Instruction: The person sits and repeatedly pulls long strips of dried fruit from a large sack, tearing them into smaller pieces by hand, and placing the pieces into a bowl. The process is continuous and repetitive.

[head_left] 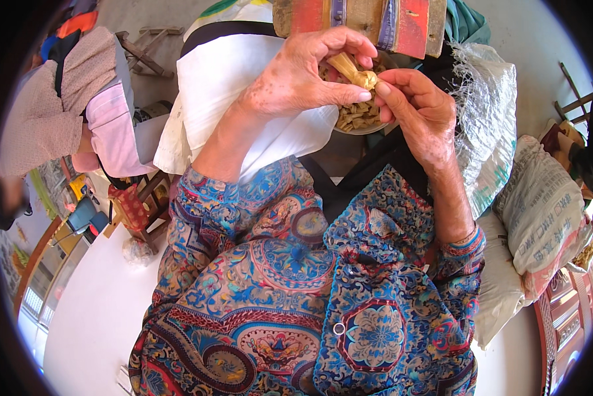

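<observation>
A tan, fibrous-looking strip with a rounded knot (362, 77) at one end is between my two hands, over a bowl. My left hand (303, 72) curls around it from the left, the thumb under the knot and the fingers bent at its wider end. On the other side, my right hand (418, 109) pinches the knot's edge between thumb and forefinger. Below them is the round, pale-rimmed bowl (362, 131), holding many similar tan pieces (357, 117). My hands cover part of the bowl and its contents.
A worn red wooden block (407, 28) with purple straps stands just beyond the bowl. White cloth (224, 86) lies over my lap at left. Plastic sacking (485, 125) and stuffed sacks (544, 204) are at right. Another person (65, 105) sits at far left.
</observation>
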The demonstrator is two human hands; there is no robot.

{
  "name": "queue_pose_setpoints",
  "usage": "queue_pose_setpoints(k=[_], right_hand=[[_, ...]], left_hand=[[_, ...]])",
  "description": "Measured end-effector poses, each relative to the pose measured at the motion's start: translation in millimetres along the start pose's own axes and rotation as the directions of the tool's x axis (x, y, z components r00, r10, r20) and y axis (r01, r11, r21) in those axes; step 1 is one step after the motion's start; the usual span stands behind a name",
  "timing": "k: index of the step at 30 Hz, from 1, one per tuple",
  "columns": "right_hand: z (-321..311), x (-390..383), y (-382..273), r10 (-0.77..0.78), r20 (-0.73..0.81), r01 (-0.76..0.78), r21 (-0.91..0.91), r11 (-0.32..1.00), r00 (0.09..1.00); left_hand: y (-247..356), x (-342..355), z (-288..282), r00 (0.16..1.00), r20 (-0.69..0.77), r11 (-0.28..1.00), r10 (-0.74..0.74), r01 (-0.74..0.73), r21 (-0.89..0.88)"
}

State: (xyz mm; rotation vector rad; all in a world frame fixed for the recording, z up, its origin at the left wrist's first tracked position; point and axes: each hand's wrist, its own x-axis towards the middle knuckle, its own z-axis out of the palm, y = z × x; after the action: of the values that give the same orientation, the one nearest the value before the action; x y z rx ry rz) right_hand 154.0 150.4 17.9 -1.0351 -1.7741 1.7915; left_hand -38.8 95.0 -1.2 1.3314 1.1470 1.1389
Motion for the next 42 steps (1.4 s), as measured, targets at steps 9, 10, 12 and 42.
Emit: queue_pose_setpoints(k=[9, 10, 12, 42], right_hand=[[5.1, -3.2, -7.6, 0.09, 0.082, -0.098, 0.099, 0.99, 0.993], [4.5, -3.1, -7.8, 0.107, 0.099, -0.118, 0.109, 0.987, 0.989], [2.3, -2.5, -7.8, 0.143, 0.131, -0.16, 0.126, 0.979, 0.981], [-0.8, -0.8, -8.3, 0.151, 0.117, -0.159, 0.061, 0.985, 0.981]], left_hand=[[17.4, -9.2, -8.6, 0.969, -0.019, 0.935, -0.246, 0.232, -0.266], [15.4, -9.4, -7.2, 0.97, -0.025, 0.929, -0.242, 0.224, -0.296], [8.8, -8.0, -2.8, 0.971, -0.035, 0.911, -0.235, 0.208, -0.356], [11.9, -18.6, 30.0, 0.974, -0.228, 0.969, -0.009, 0.065, 0.24]])
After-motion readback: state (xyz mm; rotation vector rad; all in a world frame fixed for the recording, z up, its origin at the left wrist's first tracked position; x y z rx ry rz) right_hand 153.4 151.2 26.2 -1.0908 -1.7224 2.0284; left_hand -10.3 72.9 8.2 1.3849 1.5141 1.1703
